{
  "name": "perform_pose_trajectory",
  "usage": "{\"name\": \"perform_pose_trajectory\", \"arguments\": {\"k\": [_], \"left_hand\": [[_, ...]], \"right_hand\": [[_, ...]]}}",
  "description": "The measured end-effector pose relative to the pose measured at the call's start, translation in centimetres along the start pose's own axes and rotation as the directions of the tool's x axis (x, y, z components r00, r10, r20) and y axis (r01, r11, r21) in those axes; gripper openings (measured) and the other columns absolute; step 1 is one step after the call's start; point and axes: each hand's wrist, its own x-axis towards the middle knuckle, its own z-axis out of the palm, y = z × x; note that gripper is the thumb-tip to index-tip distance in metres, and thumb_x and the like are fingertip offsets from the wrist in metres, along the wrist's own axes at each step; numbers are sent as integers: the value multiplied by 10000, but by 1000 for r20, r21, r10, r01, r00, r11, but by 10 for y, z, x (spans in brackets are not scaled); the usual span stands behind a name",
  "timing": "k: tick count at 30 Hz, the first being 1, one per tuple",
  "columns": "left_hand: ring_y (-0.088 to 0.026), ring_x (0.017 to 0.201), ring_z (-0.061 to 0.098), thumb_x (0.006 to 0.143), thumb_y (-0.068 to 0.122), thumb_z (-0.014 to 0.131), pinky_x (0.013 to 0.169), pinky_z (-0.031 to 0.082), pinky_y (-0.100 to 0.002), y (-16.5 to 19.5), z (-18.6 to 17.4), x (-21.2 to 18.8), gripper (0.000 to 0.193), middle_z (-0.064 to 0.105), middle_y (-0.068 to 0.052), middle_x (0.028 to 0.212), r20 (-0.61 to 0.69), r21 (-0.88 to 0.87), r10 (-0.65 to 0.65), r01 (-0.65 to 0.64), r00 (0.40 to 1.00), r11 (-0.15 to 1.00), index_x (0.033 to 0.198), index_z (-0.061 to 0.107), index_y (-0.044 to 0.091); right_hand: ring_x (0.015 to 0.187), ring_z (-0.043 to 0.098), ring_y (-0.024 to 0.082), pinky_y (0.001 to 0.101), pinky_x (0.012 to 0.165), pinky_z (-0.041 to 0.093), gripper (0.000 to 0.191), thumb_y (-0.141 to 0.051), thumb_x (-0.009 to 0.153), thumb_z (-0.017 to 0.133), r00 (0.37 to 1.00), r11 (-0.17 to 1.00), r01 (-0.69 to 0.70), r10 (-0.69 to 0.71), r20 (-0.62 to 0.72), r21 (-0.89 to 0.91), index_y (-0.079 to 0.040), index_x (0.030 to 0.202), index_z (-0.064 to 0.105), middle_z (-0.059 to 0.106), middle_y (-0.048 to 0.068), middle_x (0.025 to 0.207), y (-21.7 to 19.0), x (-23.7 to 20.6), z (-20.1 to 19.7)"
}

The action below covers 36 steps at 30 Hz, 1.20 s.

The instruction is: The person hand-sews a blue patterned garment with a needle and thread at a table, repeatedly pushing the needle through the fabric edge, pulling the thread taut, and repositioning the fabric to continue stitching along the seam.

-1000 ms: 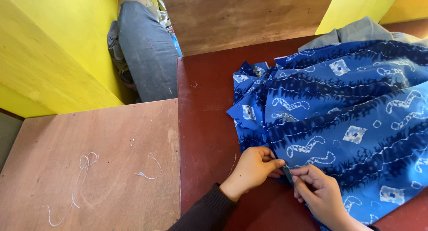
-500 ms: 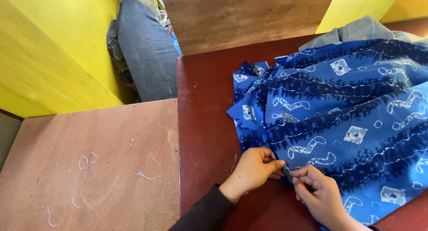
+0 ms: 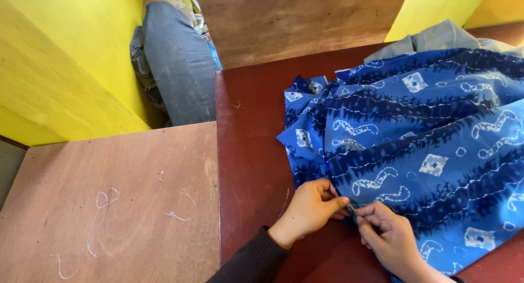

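Head view: left hand and right hand pinching blue patterned cloth edge on dark red table. Best kept taut, fingertips close together.

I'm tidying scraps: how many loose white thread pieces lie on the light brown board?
2: a long looped white thread near the board's left, and a short curled white thread further right; tinier bits may escape view.
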Motion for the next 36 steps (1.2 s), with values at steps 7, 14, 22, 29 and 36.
{"name": "perform_pose_trajectory", "arguments": {"k": [7, 14, 22, 29, 36], "left_hand": [[-191, 833, 745, 970, 68, 700, 708, 631, -311, -1, 1, 0, 161, 725, -143, 907, -2, 83, 41, -41, 999, 996, 907, 577, -15], [-182, 829, 741, 966, 77, 708, 715, 628, -303, -4, 2, 2, 162, 723, -133, 901, 2, 22, 34, -34, 999, 999, 908, 584, -10], [-181, 827, 740, 973, 88, 713, 721, 624, -303, -6, 3, 2, 174, 728, -141, 896, 10, 1, 46, -46, 999, 999, 909, 588, -14], [-196, 795, 739, 979, 82, 693, 706, 619, -312, -11, 13, 1, 167, 715, -125, 879, -85, -136, 30, -41, 996, 990, 904, 568, 1], [-217, 774, 736, 981, 87, 698, 708, 616, -330, -13, 13, 5, 162, 711, -145, 882, -64, -216, -43, 28, 997, 976, 916, 575, 5]], "right_hand": [[547, 602, 100, 254, 491, 494, 147, -29, 929, 602, 1000, 999, -8, 8, -11, 35, 10, 1063, 647, 660, 53, 637, -1, 3, 3], [533, 597, 103, 254, 482, 487, 120, -69, 940, 610, 999, 1000, 8, -9, -40, -13, -5, 1038, 638, 673, 55, 627, -5, 5, 6], [500, 588, 103, 249, 482, 483, 91, -89, 952, 609, 997, 997, -14, 9, -76, -72, -19, 1005, 633, 675, 53, 605, -12, 5, 6], [497, 572, 92, 245, 479, 472, 113, -83, 950, 602, 995, 997, 60, -63, -82, -48, -8, 1031, 625, 653, 40, 595, -14, 4, 7], [512, 548, 86, 241, 483, 468, 137, -49, 952, 584, 988, 991, 130, -132, -76, -30, 6, 1072, 618, 614, 27, 592, -11, -1, 8]]}}
